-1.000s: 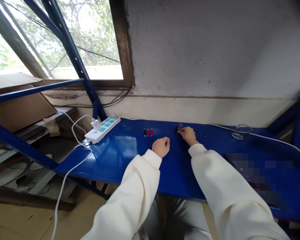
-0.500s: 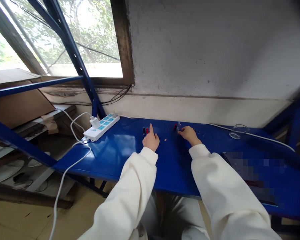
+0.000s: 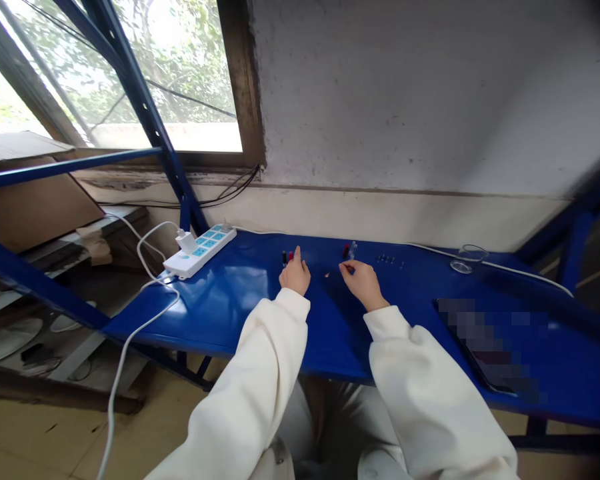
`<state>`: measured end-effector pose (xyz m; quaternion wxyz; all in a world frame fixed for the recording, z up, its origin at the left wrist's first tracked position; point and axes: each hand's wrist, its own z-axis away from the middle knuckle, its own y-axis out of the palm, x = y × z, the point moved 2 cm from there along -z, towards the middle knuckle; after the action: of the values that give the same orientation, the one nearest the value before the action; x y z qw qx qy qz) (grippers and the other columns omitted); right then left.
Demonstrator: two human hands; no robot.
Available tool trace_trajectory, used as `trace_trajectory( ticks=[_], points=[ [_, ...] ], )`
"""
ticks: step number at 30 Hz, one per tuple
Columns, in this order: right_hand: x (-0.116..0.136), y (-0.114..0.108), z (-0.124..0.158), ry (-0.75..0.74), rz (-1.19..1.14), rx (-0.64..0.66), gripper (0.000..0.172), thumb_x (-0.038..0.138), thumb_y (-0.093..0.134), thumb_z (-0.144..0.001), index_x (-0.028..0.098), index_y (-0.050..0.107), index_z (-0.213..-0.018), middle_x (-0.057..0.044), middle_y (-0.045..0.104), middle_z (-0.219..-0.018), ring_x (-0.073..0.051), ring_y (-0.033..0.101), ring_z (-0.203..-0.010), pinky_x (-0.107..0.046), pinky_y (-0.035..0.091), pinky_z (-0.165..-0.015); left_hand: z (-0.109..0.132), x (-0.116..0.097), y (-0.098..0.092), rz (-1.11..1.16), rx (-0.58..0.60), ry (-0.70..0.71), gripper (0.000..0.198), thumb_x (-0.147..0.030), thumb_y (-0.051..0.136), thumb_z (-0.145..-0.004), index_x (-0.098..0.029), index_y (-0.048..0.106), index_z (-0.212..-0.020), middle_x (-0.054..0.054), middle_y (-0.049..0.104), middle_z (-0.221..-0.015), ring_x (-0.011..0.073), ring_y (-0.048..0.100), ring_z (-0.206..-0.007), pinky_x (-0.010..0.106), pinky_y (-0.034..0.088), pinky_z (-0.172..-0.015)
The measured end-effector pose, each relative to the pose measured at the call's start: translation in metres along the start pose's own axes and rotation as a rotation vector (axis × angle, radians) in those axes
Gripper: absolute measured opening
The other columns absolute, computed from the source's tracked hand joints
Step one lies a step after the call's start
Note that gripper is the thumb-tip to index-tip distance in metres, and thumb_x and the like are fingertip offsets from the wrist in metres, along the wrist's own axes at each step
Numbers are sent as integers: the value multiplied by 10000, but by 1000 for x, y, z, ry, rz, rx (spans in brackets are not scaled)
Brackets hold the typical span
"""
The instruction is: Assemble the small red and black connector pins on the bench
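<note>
My left hand (image 3: 296, 273) rests on the blue table (image 3: 230, 313) with its index finger stretched out and its thumb apart; the other fingers are partly hidden. Beside its fingers stand a small black cylinder (image 3: 284, 257) and a small red cylinder (image 3: 291, 256). My right hand (image 3: 364, 283) is closed in a pinch over the table; whatever the fingertips hold is too small to name. Just beyond it stand a red-and-black cylinder (image 3: 346, 251) and a clear plastic piece (image 3: 353, 249). Several tiny clear parts (image 3: 390, 259) lie in rows to the right.
A white power strip (image 3: 200, 250) with a plug and cable lies at the table's left. A small light scrap (image 3: 327, 275) sits between my hands. On the right are a clear round container (image 3: 461, 267) and a dark flat device (image 3: 480, 353), partly blurred. A wall (image 3: 405, 100) stands behind.
My right hand has drawn back toward me and left from the clear plastic piece, uncovering the tiny parts. My left hand stays by the cylinders. The view has shifted slightly.
</note>
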<state>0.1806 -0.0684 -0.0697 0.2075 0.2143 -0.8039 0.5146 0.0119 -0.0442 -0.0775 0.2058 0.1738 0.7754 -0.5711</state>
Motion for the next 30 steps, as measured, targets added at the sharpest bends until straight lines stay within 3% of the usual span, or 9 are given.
trace_trajectory(
  ticks=[4, 9, 11, 15, 19, 25, 30],
  points=[
    [-3, 1, 1, -5, -10, -21, 233, 325, 454, -788, 204, 653, -787, -41, 657, -752, -177, 596, -703, -253, 398, -609, -3, 1, 2, 52, -88, 56, 379, -258, 325, -865, -224, 441, -1223, 129, 531, -1170, 236, 586, -927, 320, 428, -748],
    [-2, 2, 2, -2, -43, -20, 250, 347, 441, -792, 197, 641, -775, -49, 645, -735, -178, 583, -686, -251, 379, -587, -8, 3, 10, 292, -92, 115, 219, -194, 402, -836, -191, 575, -971, 85, 639, -884, 186, 600, -824, 292, 428, -735],
    [-2, 3, 2, 8, -47, -23, 265, 368, 427, -802, 194, 621, -753, -50, 634, -712, -180, 577, -677, -253, 368, -582, -9, 0, 15, 499, -31, 152, 177, -187, 437, -818, -171, 578, -925, 54, 638, -755, 145, 598, -699, 264, 441, -679],
    [-1, 6, 2, 65, -77, -37, 337, 445, 344, -841, 193, 554, -765, -55, 610, -684, -182, 561, -645, -255, 349, -568, -2, -11, 22, 945, 224, 86, 174, -216, 463, -803, -131, 553, -926, 25, 613, -700, 50, 456, -386, 210, 392, -443],
    [2, 9, 4, 80, -195, -9, 463, 512, 207, -863, 199, 494, -679, -45, 577, -628, -166, 538, -598, -253, 351, -576, 7, -22, 18, 1188, 378, 26, 214, -269, 529, -773, -116, 546, -922, 18, 607, -686, 25, 429, -348, 185, 350, -388],
    [7, 7, 5, 16, -261, -79, 475, 521, 202, -858, 203, 437, -594, -26, 523, -565, -152, 493, -554, -246, 333, -557, 11, -25, 12, 1266, 420, 34, 257, -299, 550, -758, -112, 542, -934, 26, 606, -696, 34, 449, -338, 173, 282, -338],
    [7, 3, 5, 5, -267, -132, 464, 515, 218, -857, 206, 417, -574, -12, 487, -525, -139, 457, -514, -244, 309, -536, 7, -22, 13, 1283, 381, 17, 274, -324, 556, -755, -124, 545, -942, 23, 604, -702, 34, 460, -347, 165, 239, -324]
  ],
)
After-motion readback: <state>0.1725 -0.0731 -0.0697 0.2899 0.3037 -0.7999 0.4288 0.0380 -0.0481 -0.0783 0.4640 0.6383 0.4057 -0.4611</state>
